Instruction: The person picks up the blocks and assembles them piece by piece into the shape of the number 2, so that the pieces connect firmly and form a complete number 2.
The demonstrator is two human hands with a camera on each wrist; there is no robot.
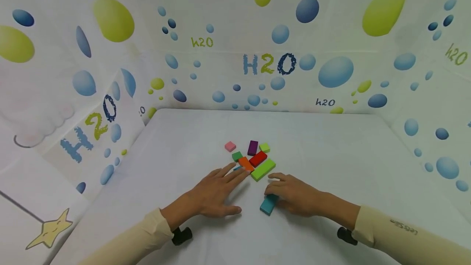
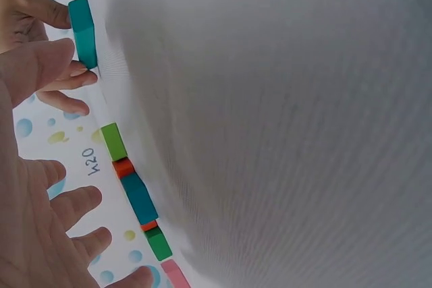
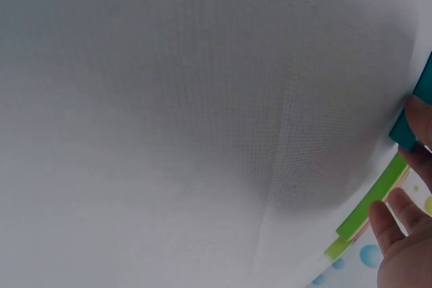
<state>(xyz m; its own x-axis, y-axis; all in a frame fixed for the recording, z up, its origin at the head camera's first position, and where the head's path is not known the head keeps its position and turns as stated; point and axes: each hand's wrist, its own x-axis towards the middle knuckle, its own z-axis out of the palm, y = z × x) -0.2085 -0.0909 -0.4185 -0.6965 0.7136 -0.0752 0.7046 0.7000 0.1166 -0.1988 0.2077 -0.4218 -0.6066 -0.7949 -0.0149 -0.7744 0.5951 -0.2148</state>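
Observation:
My right hand [image 1: 296, 195] pinches a teal block [image 1: 269, 205] between thumb and fingers, close to the white surface. In the right wrist view the thumb and a fingertip touch that teal block [image 3: 413, 119]. My left hand [image 1: 216, 191] hovers with spread fingers, its fingertips over the near left side of the block group. Partly hidden beneath them lie an orange block [image 1: 245, 163] and another teal block [image 2: 139, 197]. Around these are a long lime block [image 1: 263, 169], a red block [image 1: 258, 158] and a green block [image 1: 237, 156].
At the back of the group are a pink block [image 1: 230, 146], a purple block [image 1: 252, 147] and a small lime block [image 1: 264, 147]. A white cloth [image 1: 331, 146] covers the table, with patterned fabric walls [image 1: 228, 68] behind and at both sides.

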